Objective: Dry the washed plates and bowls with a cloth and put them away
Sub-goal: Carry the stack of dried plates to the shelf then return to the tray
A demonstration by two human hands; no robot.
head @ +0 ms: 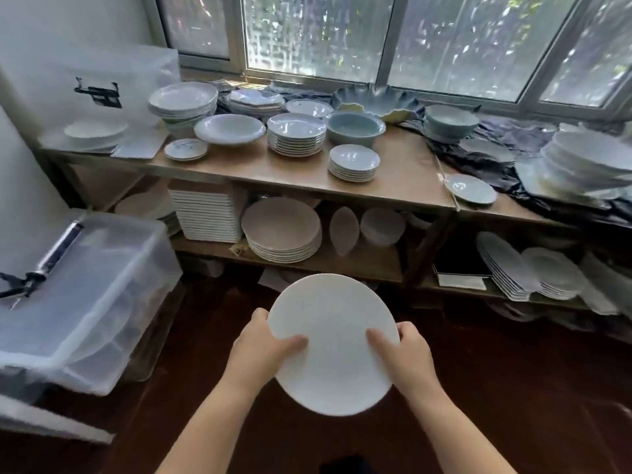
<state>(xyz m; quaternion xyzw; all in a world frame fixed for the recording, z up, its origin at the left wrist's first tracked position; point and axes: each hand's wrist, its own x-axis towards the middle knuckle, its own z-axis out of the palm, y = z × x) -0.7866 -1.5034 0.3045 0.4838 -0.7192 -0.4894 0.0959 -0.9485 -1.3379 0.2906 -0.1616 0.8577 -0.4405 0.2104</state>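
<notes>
Plate (333,343) in both hands, you are standing before a wooden shelf unit (393,191) under the window, holding the white disc out over the dark floor, well short of the shelves. Your left hand (261,348) is gripping its left rim with the thumb lying across the top face and the other fingers curling out of sight beneath; your right hand (405,352) is mirroring that hold on the right rim, thumb on top, fingers clamping from below. No cloth is showing anywhere in view, so the plate is probably being carried to storage now. It is looking stiff, smooth-glazed and breakable, likely moderate in weight, and any dampness left on it would be making it slippery; gripping opposite edges, as you are doing, seems the safest hold. On the lower shelf a stack of similar round plates (282,234) is sitting beside a pile of square white dishes (207,217), and that stack is looking like the natural home for it. Other crockery is crowding the top shelf.
</notes>
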